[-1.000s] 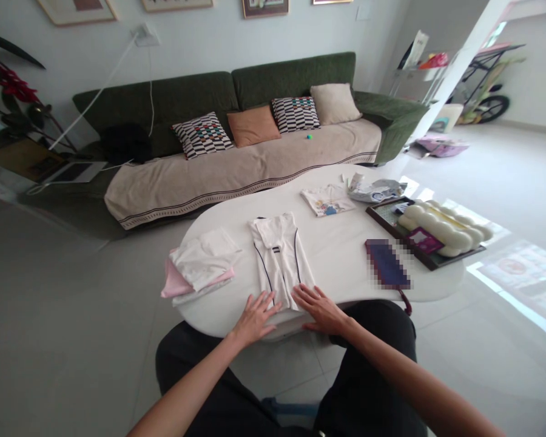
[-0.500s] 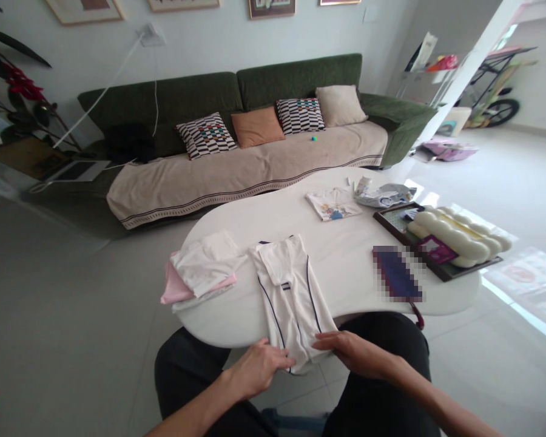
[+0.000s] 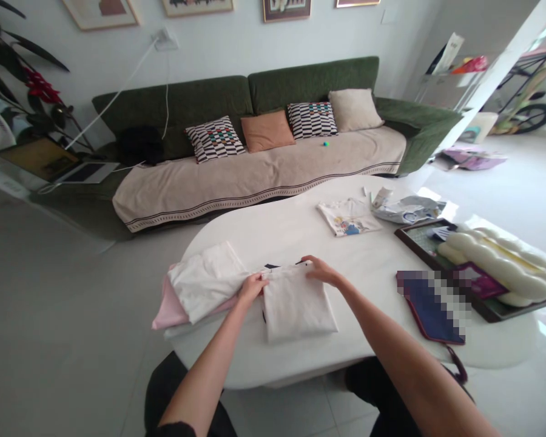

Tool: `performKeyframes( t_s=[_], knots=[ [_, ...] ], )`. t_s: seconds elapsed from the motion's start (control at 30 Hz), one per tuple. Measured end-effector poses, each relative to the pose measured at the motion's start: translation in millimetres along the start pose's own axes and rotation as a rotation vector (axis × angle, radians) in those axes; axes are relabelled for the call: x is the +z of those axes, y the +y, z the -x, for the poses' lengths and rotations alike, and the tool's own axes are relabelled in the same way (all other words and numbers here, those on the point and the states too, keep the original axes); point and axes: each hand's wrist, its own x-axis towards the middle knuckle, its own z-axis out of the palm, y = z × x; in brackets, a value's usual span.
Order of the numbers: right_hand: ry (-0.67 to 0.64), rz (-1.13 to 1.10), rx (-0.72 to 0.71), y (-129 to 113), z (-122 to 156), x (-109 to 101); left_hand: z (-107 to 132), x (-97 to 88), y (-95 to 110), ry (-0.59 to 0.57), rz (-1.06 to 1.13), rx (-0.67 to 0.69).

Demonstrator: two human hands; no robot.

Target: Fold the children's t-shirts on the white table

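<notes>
A white garment with dark trim (image 3: 298, 303) lies folded in half on the white oval table (image 3: 300, 233). My left hand (image 3: 253, 286) pinches its far left corner and my right hand (image 3: 318, 269) pinches its far right corner, both pressing the folded edge down. To the left of my left hand sits a stack of folded white and pink clothes (image 3: 199, 290), touching the garment's side.
A small printed shirt (image 3: 349, 216) lies farther back on the table, next to crumpled packaging (image 3: 407, 209). A dark tray (image 3: 418, 240) with a cream bubble-shaped cushion (image 3: 500, 264) and a blurred dark blue item (image 3: 430, 306) sit at the right. A green sofa (image 3: 273, 133) stands behind.
Both hands took the garment's near hem, lifted it and carried it away from me, folding the garment in half. They now rest at its far edge.
</notes>
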Motion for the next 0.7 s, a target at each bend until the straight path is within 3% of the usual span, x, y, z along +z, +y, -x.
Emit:
performKeyframes(
  t_s=[0.1, 0.2, 0.4, 0.5, 0.6, 0.7],
  knots=[
    [0.112, 0.017, -0.019, 18, 3, 9, 1, 3.8, -11, 0.085, -0.008, 0.142],
    [0.220, 0.066, -0.066, 22, 1, 7, 0, 0.6, -7, 0.180, -0.073, 0.352],
    [0.369, 0.168, -0.125, 8, -9, 20, -10, 6.6, -1, 0.488, -0.400, 0.365],
    [0.408, 0.297, -0.181, -4, 7, 46, -1, 24.2, -5, 0.620, -0.565, 0.583],
    [0.340, 0.586, -0.250, -9, 31, 77, 13, 43.4, -15, 0.469, -0.789, 0.743],
    [0.259, 0.743, -0.200, -5, 47, 98, 20, 54.8, -28, 0.327, -0.980, 0.683]
  ],
)
